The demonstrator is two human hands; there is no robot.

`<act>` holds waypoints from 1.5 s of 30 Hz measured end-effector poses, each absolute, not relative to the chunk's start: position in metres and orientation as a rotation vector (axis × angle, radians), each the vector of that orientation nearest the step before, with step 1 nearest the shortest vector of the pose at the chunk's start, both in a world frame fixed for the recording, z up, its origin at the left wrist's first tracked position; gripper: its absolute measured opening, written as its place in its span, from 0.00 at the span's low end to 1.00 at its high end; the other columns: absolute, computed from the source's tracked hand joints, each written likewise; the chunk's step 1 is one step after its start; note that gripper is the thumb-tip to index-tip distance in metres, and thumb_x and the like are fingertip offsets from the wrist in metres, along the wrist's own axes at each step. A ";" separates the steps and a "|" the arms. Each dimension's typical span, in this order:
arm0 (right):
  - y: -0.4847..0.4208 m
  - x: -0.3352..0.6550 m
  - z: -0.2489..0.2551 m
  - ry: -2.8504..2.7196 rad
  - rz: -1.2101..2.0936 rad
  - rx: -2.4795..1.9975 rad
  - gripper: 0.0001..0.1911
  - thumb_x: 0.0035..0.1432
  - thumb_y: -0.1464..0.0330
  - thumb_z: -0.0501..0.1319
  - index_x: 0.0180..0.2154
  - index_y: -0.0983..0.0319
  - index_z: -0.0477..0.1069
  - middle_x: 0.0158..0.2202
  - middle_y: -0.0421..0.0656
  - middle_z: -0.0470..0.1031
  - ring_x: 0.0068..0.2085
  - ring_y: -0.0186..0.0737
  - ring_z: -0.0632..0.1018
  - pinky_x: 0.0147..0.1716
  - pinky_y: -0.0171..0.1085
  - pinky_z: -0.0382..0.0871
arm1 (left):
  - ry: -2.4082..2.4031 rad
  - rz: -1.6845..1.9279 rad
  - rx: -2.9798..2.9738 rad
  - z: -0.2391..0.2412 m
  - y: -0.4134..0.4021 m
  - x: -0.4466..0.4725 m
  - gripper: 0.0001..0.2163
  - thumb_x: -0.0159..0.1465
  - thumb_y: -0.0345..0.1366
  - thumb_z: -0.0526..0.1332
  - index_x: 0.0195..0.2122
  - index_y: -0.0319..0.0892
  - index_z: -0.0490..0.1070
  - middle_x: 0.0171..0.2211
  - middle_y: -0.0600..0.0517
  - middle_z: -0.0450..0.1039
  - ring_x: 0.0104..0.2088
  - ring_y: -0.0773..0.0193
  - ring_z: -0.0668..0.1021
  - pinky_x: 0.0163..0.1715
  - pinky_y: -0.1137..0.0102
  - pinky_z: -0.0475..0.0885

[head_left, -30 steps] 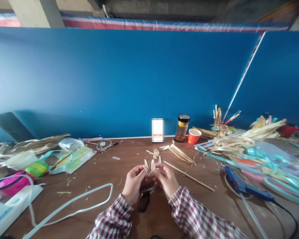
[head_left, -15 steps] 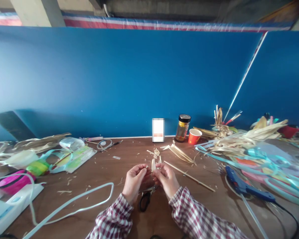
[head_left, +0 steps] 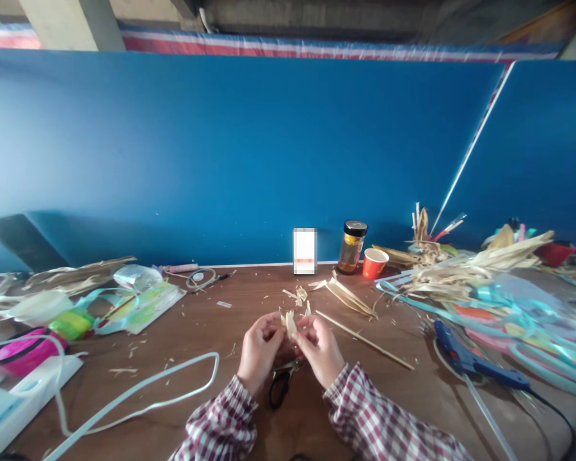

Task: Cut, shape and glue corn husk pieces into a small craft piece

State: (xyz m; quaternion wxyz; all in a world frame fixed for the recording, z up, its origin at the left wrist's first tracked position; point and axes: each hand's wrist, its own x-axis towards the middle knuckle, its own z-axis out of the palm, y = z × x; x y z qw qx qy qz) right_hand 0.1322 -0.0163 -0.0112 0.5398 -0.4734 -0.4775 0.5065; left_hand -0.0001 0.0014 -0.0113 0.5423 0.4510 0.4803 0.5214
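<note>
Between my hands stands a small pale piece of corn husk (head_left: 290, 323). My left hand (head_left: 260, 349) is closed, its thumb and fingertips pinching the husk's left edge. On the other side, my right hand (head_left: 322, 351) pinches the lower right part between thumb and forefinger. Below the hands lies a pair of scissors (head_left: 279, 388) with black handles, its blades partly hidden. Just beyond my fingers are husk scraps (head_left: 299, 295), and a thin stick (head_left: 365, 340) lies to the right of my right hand.
Longer husk strips (head_left: 350, 296) lie farther back. A lidded tea bottle (head_left: 352, 248) and a red paper cup (head_left: 375, 263) stand near the blue partition. At right are a blue glue gun (head_left: 475, 360) and a husk pile (head_left: 470, 272); at left, a white power strip (head_left: 33, 400) and a looped cable (head_left: 173, 368).
The husk piece has shifted slightly left and leans toward my left hand. My left fingers have come up against it, and both hands have turned a little.
</note>
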 end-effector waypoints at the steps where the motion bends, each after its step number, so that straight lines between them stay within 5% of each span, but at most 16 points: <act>1: -0.017 0.132 -0.011 -1.152 1.201 -1.137 0.14 0.49 0.61 0.64 0.34 0.60 0.61 0.22 0.37 0.73 0.20 0.33 0.72 0.20 0.32 0.66 | 1.118 1.217 1.062 -0.011 0.001 0.001 0.20 0.50 0.40 0.66 0.42 0.37 0.69 0.27 0.48 0.78 0.24 0.63 0.78 0.25 0.71 0.73; 12: -0.018 0.133 -0.011 -1.179 1.248 -1.123 0.15 0.49 0.60 0.64 0.35 0.61 0.65 0.19 0.36 0.70 0.18 0.32 0.70 0.17 0.30 0.62 | 1.006 1.211 1.081 -0.010 -0.002 0.004 0.15 0.53 0.43 0.65 0.37 0.37 0.74 0.30 0.46 0.78 0.28 0.61 0.79 0.30 0.70 0.73; 18: -0.021 0.134 -0.010 -1.374 1.013 -1.206 0.13 0.55 0.59 0.60 0.39 0.60 0.69 0.19 0.37 0.70 0.18 0.33 0.69 0.16 0.31 0.61 | 1.056 1.208 1.123 -0.013 0.001 0.003 0.12 0.50 0.41 0.67 0.31 0.37 0.77 0.29 0.47 0.78 0.28 0.62 0.78 0.30 0.71 0.73; 28: -0.022 0.136 -0.009 -1.560 0.752 -1.259 0.14 0.57 0.64 0.58 0.42 0.61 0.74 0.27 0.44 0.78 0.27 0.42 0.77 0.27 0.37 0.70 | 1.070 1.201 1.141 -0.010 -0.001 0.005 0.13 0.50 0.42 0.67 0.31 0.38 0.77 0.29 0.48 0.78 0.29 0.60 0.78 0.30 0.70 0.72; 38: -0.022 0.137 -0.009 -1.493 0.729 -1.273 0.13 0.56 0.64 0.57 0.43 0.61 0.71 0.25 0.42 0.76 0.25 0.39 0.76 0.26 0.35 0.69 | 1.645 1.080 1.722 -0.006 0.028 -0.052 0.11 0.53 0.41 0.60 0.19 0.41 0.74 0.17 0.53 0.72 0.23 0.63 0.73 0.25 0.74 0.62; 45: -0.023 0.136 -0.007 -1.537 0.706 -1.304 0.13 0.56 0.66 0.57 0.43 0.63 0.70 0.26 0.43 0.76 0.27 0.39 0.76 0.27 0.36 0.69 | 1.871 0.936 1.858 -0.013 0.030 -0.054 0.14 0.55 0.34 0.59 0.42 0.43 0.75 0.36 0.48 0.79 0.35 0.59 0.79 0.36 0.70 0.67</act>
